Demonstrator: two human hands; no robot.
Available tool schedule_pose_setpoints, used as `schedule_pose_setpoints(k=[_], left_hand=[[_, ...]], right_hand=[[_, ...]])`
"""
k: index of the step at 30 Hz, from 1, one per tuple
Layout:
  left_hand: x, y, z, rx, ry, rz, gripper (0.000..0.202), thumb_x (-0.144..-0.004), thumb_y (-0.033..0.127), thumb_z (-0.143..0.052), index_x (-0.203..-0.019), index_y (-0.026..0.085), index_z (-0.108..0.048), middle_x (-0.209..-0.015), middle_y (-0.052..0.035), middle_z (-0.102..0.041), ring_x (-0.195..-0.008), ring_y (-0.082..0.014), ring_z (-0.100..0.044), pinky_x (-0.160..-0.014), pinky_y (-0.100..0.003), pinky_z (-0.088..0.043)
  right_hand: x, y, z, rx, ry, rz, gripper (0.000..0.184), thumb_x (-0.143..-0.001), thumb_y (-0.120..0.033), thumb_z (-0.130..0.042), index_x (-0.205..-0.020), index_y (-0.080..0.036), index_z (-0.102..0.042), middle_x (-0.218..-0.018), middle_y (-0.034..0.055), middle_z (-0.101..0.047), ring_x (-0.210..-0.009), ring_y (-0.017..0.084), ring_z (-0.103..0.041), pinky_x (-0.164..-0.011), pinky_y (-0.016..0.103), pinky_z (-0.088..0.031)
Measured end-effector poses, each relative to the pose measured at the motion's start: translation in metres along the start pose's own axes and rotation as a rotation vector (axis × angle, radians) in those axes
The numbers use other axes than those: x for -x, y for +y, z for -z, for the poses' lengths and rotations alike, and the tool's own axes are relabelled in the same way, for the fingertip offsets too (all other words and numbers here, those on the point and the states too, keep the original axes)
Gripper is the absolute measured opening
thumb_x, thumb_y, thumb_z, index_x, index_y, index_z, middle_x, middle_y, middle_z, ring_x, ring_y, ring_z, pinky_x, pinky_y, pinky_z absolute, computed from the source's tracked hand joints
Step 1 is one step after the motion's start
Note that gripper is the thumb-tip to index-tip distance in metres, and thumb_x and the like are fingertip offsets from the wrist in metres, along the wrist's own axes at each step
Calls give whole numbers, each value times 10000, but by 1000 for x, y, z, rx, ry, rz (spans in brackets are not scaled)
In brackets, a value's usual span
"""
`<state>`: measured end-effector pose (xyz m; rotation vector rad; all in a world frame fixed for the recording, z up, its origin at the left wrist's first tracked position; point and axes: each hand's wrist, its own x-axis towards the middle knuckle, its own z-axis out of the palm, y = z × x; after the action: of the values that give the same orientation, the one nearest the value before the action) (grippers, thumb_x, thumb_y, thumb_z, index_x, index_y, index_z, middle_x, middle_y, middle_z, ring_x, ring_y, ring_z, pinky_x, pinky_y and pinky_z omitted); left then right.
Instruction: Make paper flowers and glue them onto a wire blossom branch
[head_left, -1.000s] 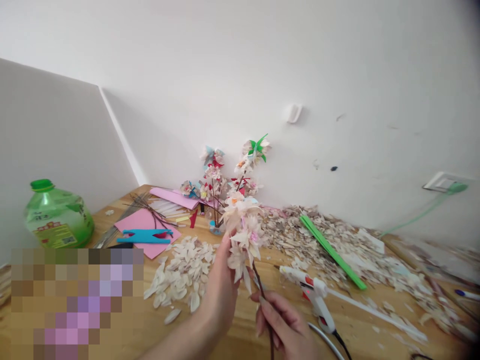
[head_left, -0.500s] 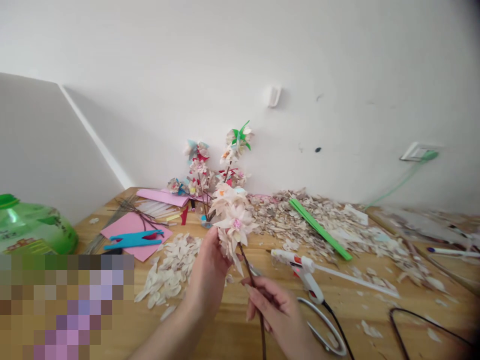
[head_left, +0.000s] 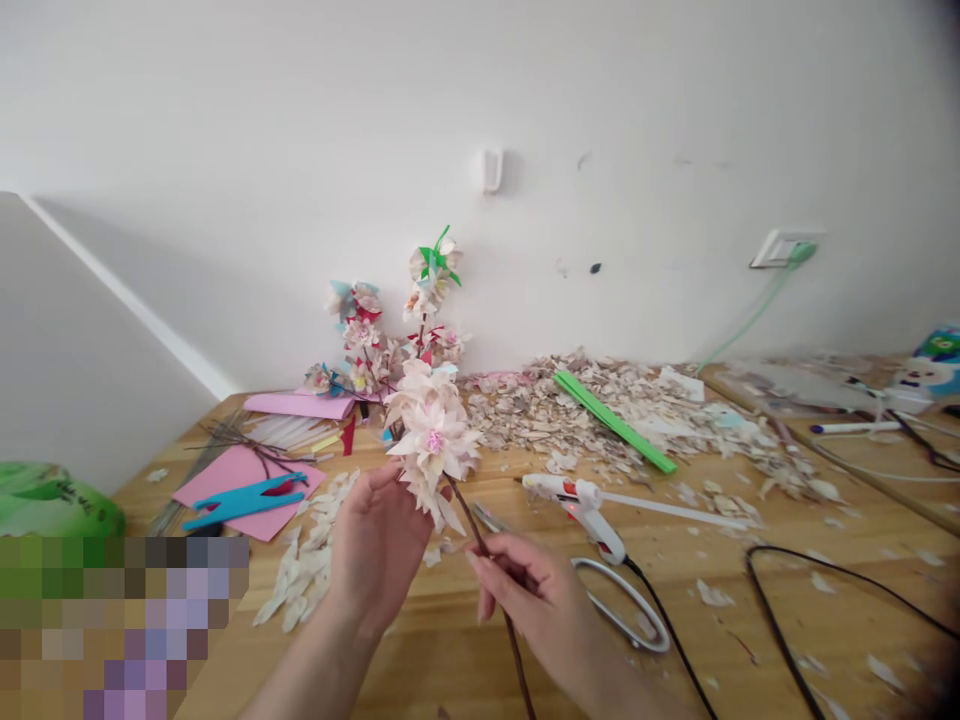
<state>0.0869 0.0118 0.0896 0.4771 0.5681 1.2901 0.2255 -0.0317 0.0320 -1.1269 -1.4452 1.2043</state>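
- Shows a flower cluster (head_left: 433,445), layered with pointed, cream-white petals, pink at the centre of the foremost bloom.
- Crowns the upper end of a thin brown stem (head_left: 517,660).
- Tilts up leftward, facing the camera.
- Held above the counter (head_left: 439,640), pinched lower down in the right hand (head_left: 529,590), cupped beside the petals by the left hand (head_left: 381,560).

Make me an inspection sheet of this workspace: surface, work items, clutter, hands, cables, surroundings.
Surface: wooden table, loose petals strewn across it.
Work items: pale flowers on a brown stem; glue gun lying to their right.
Clutter: green strip over petals; blue strip on pink paper.
Hands: right hand grips the stem; left hand is cupped at the flowers, contact unclear.
Cables: black cable from the glue gun; green cord plugged into a wall socket.
Surroundings: white wall behind; lower-left corner pixelated, cannot tell.
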Motion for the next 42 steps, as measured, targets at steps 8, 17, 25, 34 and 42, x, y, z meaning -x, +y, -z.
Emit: schedule_pose_setpoints(k=[8, 17, 25, 34, 42], left_hand=[[-1, 0, 0, -13, -35, 22, 324, -588, 68, -416, -844, 152, -597, -780, -75, -638, -742, -203, -595, -660, -325, -475], [-6, -3, 7, -31, -68, 46, 208, -615, 66, -437, -740, 141, -586, -804, -86, -644, -776, -182, -591, -698, -285, -466], [-7, -6, 8, -50, -48, 20, 222, -676, 37, -443, -816, 151, -573, -826, -55, -622, -726, -132, -572, -669, -251, -454], [-6, -6, 8, -14, -39, -1, 172, -714, 69, -463, -820, 164, -560, -842, -36, -606, -729, -115, -560, -645, -228, -436], [-8, -9, 9, -102, -20, -15, 178, -721, 92, -473, -853, 146, -580, -869, -53, -616, -754, -120, -563, -668, -232, -455]], right_hand=[[0, -4, 1, 43, 5, 2, 239, -820, -349, -474, -771, -155, -604, -523, -27, -519, -521, 106, -479, -519, 203, -368], [-2, -2, 2, 18, 34, -10, 280, -812, -390, -480, -842, -152, -623, -522, -22, -540, -509, 109, -491, -515, 203, -381], [-5, -2, 3, -26, 50, -47, 303, -784, -428, -501, -800, -151, -623, -486, -26, -532, -448, 91, -441, -455, 192, -320], [-5, 4, 3, -63, 38, -84, 332, -779, -459, -507, -853, -160, -629, -486, -33, -532, -385, 63, -324, -378, 188, -219], [-4, 1, 3, -33, 35, -32, 304, -803, -419, -499, -859, -146, -619, -489, -27, -528, -450, 78, -426, -455, 185, -305]])
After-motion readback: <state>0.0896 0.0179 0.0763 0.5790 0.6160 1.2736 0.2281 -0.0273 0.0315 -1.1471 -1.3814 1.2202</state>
